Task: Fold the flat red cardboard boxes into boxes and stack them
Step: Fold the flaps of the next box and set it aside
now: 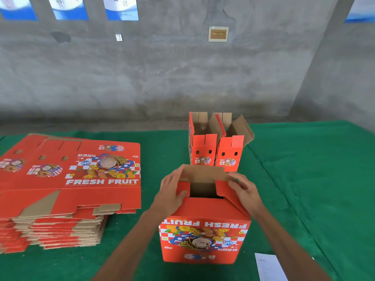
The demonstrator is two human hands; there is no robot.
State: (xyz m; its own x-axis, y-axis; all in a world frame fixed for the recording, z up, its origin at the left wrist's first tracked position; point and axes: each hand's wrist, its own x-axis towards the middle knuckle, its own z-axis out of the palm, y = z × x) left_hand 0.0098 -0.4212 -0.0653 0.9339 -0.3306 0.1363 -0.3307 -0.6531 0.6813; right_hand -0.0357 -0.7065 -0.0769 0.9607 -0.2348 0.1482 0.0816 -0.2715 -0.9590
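Observation:
A red "FRESH FRUIT" box (205, 238) stands upside down on the green table in front of me, its print inverted and its bottom flaps facing up. My left hand (172, 191) presses the left flap, thumb on the red panel and fingers over the far brown flap. My right hand (244, 191) lies on the right flap with straight fingers. A dark gap stays open between the flaps. A tall stack of flat red boxes (67, 187) lies at the left. Two folded boxes (217, 145) stand side by side behind, their tops open.
The green cloth-covered table (304, 179) runs to a grey concrete wall. A white sheet of paper (271, 267) lies near the front right edge. Posters hang on the wall above.

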